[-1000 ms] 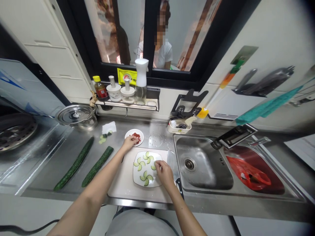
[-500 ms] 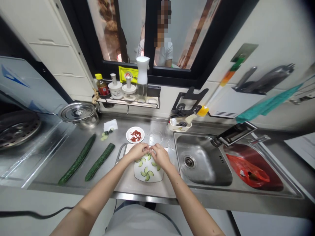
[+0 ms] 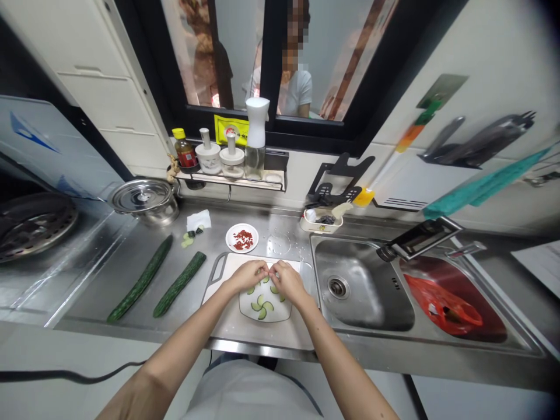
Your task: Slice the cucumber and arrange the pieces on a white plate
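My left hand (image 3: 248, 275) and my right hand (image 3: 286, 280) meet fingertip to fingertip over the far edge of a white square plate (image 3: 280, 312). Both pinch something too small to make out. The plate carries cucumber slices (image 3: 261, 305) laid in pinwheel shapes and rests on a white cutting board (image 3: 227, 322). Just beyond the board stands a small white dish of red bits (image 3: 242, 238).
Two whole cucumbers (image 3: 142, 277) (image 3: 179, 283) lie left of the board, with cucumber ends (image 3: 189, 238) and a tissue behind them. A lidded steel pot (image 3: 143, 200) sits far left. The sink (image 3: 361, 289) and a red basin (image 3: 444, 309) are right. A person stands behind the window.
My left hand left the dish of red bits and came to the plate's far edge. My right hand moved up from the plate's right side to meet it.
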`<action>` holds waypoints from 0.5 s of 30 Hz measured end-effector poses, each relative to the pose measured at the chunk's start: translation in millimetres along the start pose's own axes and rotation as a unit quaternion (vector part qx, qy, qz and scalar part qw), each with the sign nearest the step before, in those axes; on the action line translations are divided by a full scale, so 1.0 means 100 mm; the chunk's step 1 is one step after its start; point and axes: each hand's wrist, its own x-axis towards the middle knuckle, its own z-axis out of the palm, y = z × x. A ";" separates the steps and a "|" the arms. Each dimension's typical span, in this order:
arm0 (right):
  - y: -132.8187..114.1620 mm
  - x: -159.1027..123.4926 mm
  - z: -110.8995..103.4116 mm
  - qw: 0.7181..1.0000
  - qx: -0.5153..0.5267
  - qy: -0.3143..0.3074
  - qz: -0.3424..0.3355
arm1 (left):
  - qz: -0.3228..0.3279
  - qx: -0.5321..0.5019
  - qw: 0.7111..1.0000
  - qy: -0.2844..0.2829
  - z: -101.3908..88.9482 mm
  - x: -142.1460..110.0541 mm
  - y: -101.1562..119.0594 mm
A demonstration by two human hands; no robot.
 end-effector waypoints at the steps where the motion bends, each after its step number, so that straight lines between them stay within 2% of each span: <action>1: 0.00 0.01 0.00 1.000 0.002 0.000 0.001 | 0.000 -0.004 1.000 0.001 0.00 0.01 0.00; 4: 0.01 0.06 0.01 1.000 0.013 0.002 0.013 | -0.014 -0.023 1.000 0.013 -0.02 0.04 -0.03; 10: 0.07 0.20 0.03 0.998 0.007 -0.013 0.057 | -0.093 -0.029 0.989 0.107 -0.07 0.11 -0.14; 12: 0.09 0.23 0.06 0.997 -0.005 -0.032 0.069 | -0.123 -0.004 0.986 0.111 -0.05 0.12 -0.17; 15: 0.10 0.25 0.14 0.993 -0.032 -0.073 0.083 | -0.165 0.034 0.982 0.084 0.02 0.13 -0.18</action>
